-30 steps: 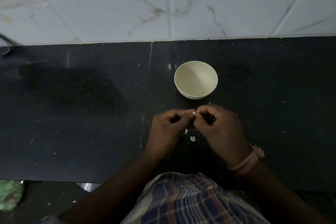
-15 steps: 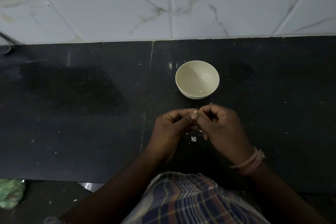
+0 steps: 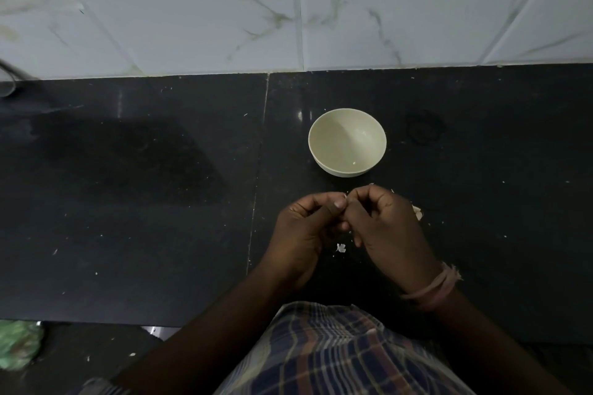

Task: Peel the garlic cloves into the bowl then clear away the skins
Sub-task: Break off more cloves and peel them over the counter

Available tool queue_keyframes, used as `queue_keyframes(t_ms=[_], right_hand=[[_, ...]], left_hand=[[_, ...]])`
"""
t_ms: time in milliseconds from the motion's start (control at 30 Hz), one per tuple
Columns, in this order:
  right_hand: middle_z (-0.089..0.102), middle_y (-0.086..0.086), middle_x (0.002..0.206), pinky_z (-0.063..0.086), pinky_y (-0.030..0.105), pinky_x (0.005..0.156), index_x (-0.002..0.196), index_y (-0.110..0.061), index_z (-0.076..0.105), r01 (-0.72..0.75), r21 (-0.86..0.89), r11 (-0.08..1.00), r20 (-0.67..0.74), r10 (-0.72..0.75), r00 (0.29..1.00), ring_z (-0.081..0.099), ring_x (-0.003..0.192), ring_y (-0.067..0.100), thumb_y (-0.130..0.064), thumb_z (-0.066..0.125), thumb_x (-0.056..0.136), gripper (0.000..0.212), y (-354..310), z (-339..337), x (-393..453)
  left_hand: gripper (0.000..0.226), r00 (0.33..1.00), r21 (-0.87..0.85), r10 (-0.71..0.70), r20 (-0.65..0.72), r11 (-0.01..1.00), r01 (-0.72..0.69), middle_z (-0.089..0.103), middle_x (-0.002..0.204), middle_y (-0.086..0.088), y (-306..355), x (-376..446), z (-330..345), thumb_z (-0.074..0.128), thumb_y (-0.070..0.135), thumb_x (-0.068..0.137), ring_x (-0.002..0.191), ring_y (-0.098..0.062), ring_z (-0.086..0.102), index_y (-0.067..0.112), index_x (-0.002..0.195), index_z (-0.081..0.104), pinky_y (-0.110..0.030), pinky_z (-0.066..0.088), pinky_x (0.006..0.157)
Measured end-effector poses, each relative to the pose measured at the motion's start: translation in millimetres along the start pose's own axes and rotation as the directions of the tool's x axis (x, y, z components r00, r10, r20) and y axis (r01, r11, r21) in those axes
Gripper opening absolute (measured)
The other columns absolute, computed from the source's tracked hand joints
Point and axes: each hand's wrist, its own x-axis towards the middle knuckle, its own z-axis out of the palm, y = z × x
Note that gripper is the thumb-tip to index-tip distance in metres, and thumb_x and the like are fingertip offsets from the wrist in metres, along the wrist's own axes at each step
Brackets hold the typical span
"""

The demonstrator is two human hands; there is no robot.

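A cream bowl (image 3: 347,142) stands on the black counter (image 3: 160,202), just beyond my hands. My left hand (image 3: 305,231) and my right hand (image 3: 385,228) meet fingertip to fingertip in front of it, both curled and pinching a small garlic clove (image 3: 345,196), of which only a pale sliver shows between the fingers. A white scrap of skin (image 3: 341,247) lies on the counter below my hands. Another pale piece of skin (image 3: 417,212) lies just right of my right hand. The bowl holds only a tiny white fleck.
A marble-tiled wall (image 3: 288,9) rises behind the counter. Small white flecks are scattered over the dark surface. A green bag (image 3: 17,345) lies at the lower left below the counter edge. My checked garment (image 3: 337,353) fills the bottom middle.
My hands have stayed together in front of the bowl, with the fingers shifting slightly on the clove. A pale skin piece now shows at the right of my right hand.
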Motion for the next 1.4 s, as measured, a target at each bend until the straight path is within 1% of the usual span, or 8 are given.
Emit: queue_keyframes(t_ms=[167, 433, 867, 967, 1100, 1167, 1300, 1400], right_hand=[[0.062, 0.009, 0.06, 0.044, 0.023, 0.044, 0.091, -0.002, 0.067, -0.053, 0.074, 0.996, -0.017, 0.055, 0.998, 0.051, 0.045, 0.014, -0.009, 0.063, 0.094, 0.009, -1.3, 0.1, 3.2], [0.063, -0.008, 0.055, 0.043, 0.016, 0.051, 0.085, -0.011, 0.069, -0.005, -0.024, 1.0, -0.061, 0.004, 0.998, 0.055, 0.048, 0.001, -0.017, 0.069, 0.091, 0.009, 4.3, 2.5, 4.4], [0.067, 0.0, 0.062, 0.049, 0.023, 0.05, 0.091, -0.008, 0.068, 0.006, 0.001, 1.0, -0.13, -0.006, 0.991, 0.058, 0.048, 0.015, -0.012, 0.062, 0.097, 0.009, 1.5, 1.0, 3.5], [0.07, -0.002, 0.074, 0.057, 0.036, 0.063, 0.091, -0.016, 0.07, 0.026, -0.043, 0.999, -0.178, -0.033, 0.984, 0.066, 0.059, 0.016, -0.014, 0.056, 0.097, 0.015, 4.8, 0.2, 4.0], [0.066, -0.005, 0.069, 0.054, 0.048, 0.066, 0.079, -0.023, 0.068, 0.065, -0.132, 0.989, -0.243, -0.096, 0.965, 0.063, 0.064, 0.017, -0.043, 0.049, 0.095, 0.031, 8.5, -2.0, 5.6], [0.066, -0.006, 0.069, 0.053, 0.044, 0.068, 0.079, -0.018, 0.068, 0.114, -0.279, 0.954, -0.239, -0.184, 0.953, 0.064, 0.067, 0.013, -0.038, 0.052, 0.102, 0.035, 11.0, -3.0, 5.4], [0.071, -0.005, 0.093, 0.055, 0.034, 0.081, 0.098, -0.015, 0.073, 0.172, -0.414, 0.894, -0.182, -0.266, 0.947, 0.066, 0.085, 0.007, -0.009, 0.066, 0.092, 0.012, 20.2, 0.0, 6.3], [0.067, -0.009, 0.082, 0.049, 0.024, 0.072, 0.082, -0.016, 0.07, 0.213, -0.421, 0.882, -0.159, -0.303, 0.94, 0.062, 0.078, 0.004, 0.003, 0.058, 0.086, 0.023, 19.7, 1.3, 4.1]], left_hand=[[0.016, 1.0, -0.022, -0.015, 0.01, 1.0, 0.015, 0.073, 0.089, -0.017, 1.3, 0.4, -0.4, 0.063, 0.006, 0.092, 0.074, -0.018, 0.07, 0.001, 0.102, 0.075, -0.025, 0.058, 0.068], [0.016, 0.997, 0.173, 0.083, -0.009, 0.982, -0.08, 0.076, 0.099, -0.022, 1.5, 0.8, -1.0, 0.063, 0.007, 0.097, 0.089, -0.03, 0.074, 0.008, 0.099, 0.078, -0.04, 0.059, 0.082], [0.021, 0.997, 0.012, 0.058, -0.041, 0.998, -0.058, 0.076, 0.095, -0.015, 2.3, 2.4, -0.8, 0.064, 0.005, 0.092, 0.083, -0.016, 0.072, 0.0, 0.11, 0.073, -0.023, 0.058, 0.073], [0.026, 0.997, -0.016, 0.065, -0.051, 0.998, -0.066, 0.075, 0.092, -0.014, 1.0, 4.5, -1.4, 0.069, 0.011, 0.083, 0.083, -0.016, 0.071, 0.003, 0.107, 0.075, -0.023, 0.059, 0.078], [0.026, 0.997, -0.035, 0.074, -0.038, 0.997, -0.076, 0.075, 0.094, -0.013, -0.7, 5.5, -4.4, 0.068, 0.011, 0.083, 0.085, -0.017, 0.07, 0.004, 0.108, 0.075, -0.024, 0.059, 0.08], [0.025, 0.996, -0.033, 0.076, -0.041, 0.996, -0.077, 0.075, 0.094, -0.013, -1.7, 5.7, -5.7, 0.068, 0.01, 0.084, 0.086, -0.017, 0.07, 0.004, 0.108, 0.075, -0.024, 0.059, 0.079], [0.022, 0.994, -0.019, 0.086, -0.071, 0.996, -0.088, 0.075, 0.093, -0.013, -3.3, 6.0, -7.2, 0.069, 0.011, 0.084, 0.085, -0.018, 0.07, 0.007, 0.104, 0.077, -0.023, 0.058, 0.076], [0.023, 0.993, 0.029, 0.091, -0.075, 0.996, -0.089, 0.075, 0.094, -0.014, -2.9, 5.4, -8.4, 0.07, 0.013, 0.084, 0.088, -0.019, 0.071, 0.008, 0.105, 0.077, -0.025, 0.058, 0.079]])
